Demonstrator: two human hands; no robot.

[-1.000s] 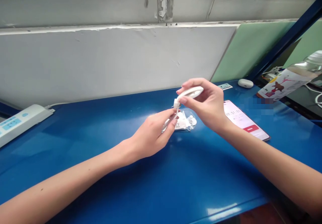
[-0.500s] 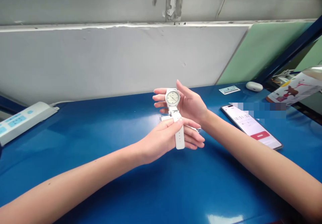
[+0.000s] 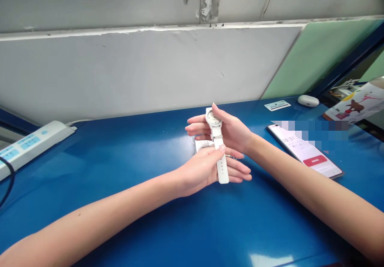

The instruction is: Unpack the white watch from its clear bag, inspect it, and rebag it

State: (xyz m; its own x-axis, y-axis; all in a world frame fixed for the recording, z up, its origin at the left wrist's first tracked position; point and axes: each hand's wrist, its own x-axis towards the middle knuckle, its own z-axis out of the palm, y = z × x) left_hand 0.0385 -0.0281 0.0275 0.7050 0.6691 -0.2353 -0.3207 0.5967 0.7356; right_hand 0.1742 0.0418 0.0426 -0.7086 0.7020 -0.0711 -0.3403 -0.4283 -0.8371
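Note:
A white wristwatch [image 3: 222,172] with a pale round dial is held between both hands above the blue table. My left hand [image 3: 196,173] pinches the strap, thumb on top and fingers stretched beneath it; the strap's holed end hangs below the thumb. My right hand [image 3: 235,131] holds the dial end, its thumb at the dial's edge and its fingers behind the case. Just behind my left hand lies a white and clear object [image 3: 201,144], mostly hidden, whose kind I cannot make out.
A white power strip [image 3: 28,145] lies on the blue table [image 3: 126,151] at the left, with a dark cable nearby. To the right are a phone [image 3: 303,151], a small card [image 3: 277,105], a white earbud case [image 3: 308,100] and a printed package [image 3: 355,103]. A wall stands behind.
My right thumb has come down onto the dial's edge, and the watch has tilted so its dial shows less fully. Hands and watch sit slightly further right and lower in view.

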